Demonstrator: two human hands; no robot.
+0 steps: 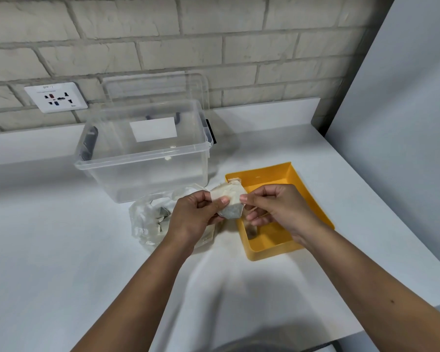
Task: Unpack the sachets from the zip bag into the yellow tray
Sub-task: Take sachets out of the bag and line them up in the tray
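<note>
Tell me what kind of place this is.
Probably an indoor kitchen or utility counter: a white countertop against a pale brick wall, a wall socket set in the bricks, and a clear plastic storage box standing on the counter.

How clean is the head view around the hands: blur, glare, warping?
Head view: wide-angle bows the brick wall; smeared blur on the counter below the left hand; the sachet it shares with the right hand reads fairly sharp; soft shadows, no harsh glare.

A smooth white bench (61, 237) runs below a wall of pale grey-beige bricks (239, 47), which bears a white socket plate (56, 97) at the left. A plain pale grey panel (404, 110) closes the right side.
</note>
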